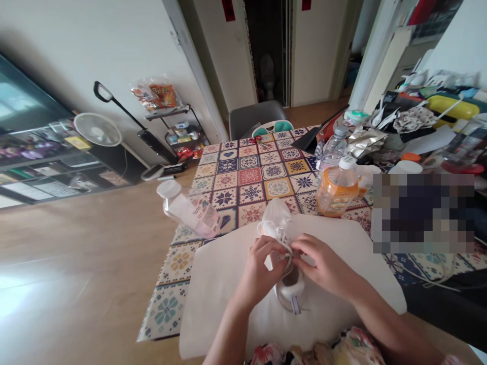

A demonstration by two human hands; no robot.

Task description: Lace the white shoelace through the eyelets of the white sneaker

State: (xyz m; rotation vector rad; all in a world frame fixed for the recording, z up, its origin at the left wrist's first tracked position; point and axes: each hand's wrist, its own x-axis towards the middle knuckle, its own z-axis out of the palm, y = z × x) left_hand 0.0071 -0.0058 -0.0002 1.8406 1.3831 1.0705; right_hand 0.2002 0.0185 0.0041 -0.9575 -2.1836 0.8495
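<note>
A white sneaker (277, 213) lies on a white mat (224, 284), its toe pointing away from me and its heel toward me. White laces (282, 234) run up the front of the shoe. My left hand (262, 263) pinches the lace at the shoe's upper from the left side. From the right, my right hand (314, 258) closes its thumb and fingers on the lace too, close to the left fingertips. The exact lace ends between the fingers are partly hidden.
A tile-patterned cloth (251, 192) covers the table. Left of the mat lies a clear plastic jar (169, 195) beside a pink package (205, 218). An orange-wrapped bottle (337, 190) stands right, near piled clutter. Red scissors (259, 140) lie at the far edge.
</note>
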